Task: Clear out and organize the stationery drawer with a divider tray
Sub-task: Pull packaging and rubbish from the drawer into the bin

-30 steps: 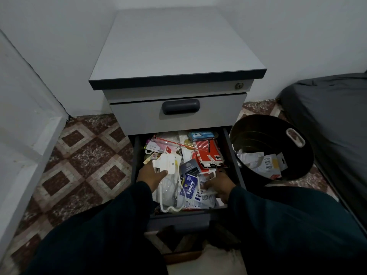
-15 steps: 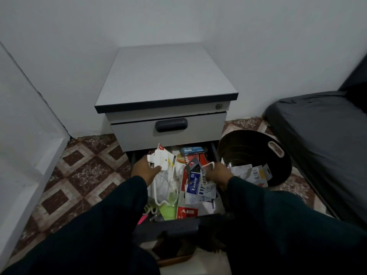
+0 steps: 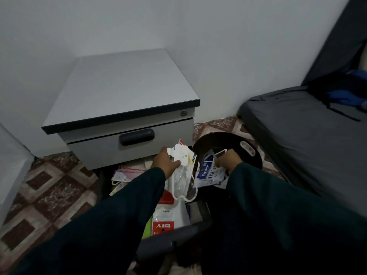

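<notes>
Patterned brown floor tiles (image 3: 49, 187) fill the lower left. At lower centre the open grey stationery drawer (image 3: 174, 235) holds packets. Above it, the left hand (image 3: 164, 162) pinches white card packaging (image 3: 181, 155); the right hand (image 3: 228, 158) grips blue-printed packets (image 3: 206, 170) over the round black bin (image 3: 228, 143). Both should release well inside the rim.

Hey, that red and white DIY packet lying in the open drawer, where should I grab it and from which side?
Pinch the DIY packet by its near edge, coming from above on the drawer's front side. It lies flat with its label end toward you and uncovered, while its far end is tucked under the white packaging held by the left hand. Both hands are full now; the right hand holds packets over the bin.
</notes>
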